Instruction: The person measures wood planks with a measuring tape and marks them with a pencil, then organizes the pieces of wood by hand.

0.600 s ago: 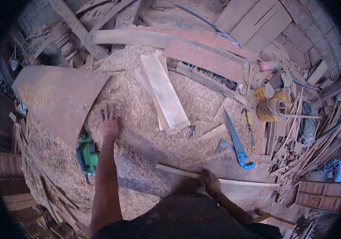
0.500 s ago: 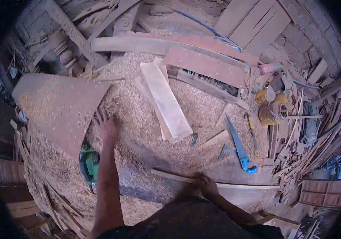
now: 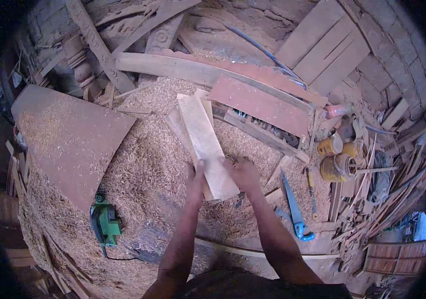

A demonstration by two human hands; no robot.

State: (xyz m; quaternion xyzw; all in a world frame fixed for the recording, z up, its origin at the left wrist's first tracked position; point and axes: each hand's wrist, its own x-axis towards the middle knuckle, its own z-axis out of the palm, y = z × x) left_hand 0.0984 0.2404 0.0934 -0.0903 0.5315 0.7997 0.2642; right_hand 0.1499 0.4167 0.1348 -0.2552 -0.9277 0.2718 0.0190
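A pale, smooth wooden board [image 3: 204, 137] lies slanted over a few other flat pieces among the wood shavings. At its near end, my left hand [image 3: 195, 183] grips the left edge with the thumb on top. My right hand [image 3: 243, 174] closes on the opposite edge, its fingers partly hidden and a bit blurred. A long thin wooden strip [image 3: 273, 253] lies in front of my body. To the left, a green electric planer [image 3: 106, 224] rests on the shavings with its cord trailing.
A blue-handled handsaw [image 3: 295, 207] and a yellow-handled tool [image 3: 311, 193] lie at right. Behind them stand yellow cans [image 3: 336, 168]. A broad brown panel [image 3: 68, 139] covers the left side. A reddish board [image 3: 260, 104] and long curved-edged plank [image 3: 168, 65] lie at the back.
My left hand has moved right from the shavings by the brown panel to the pale board. My right hand has left the long strip and reached forward to the board's other edge.
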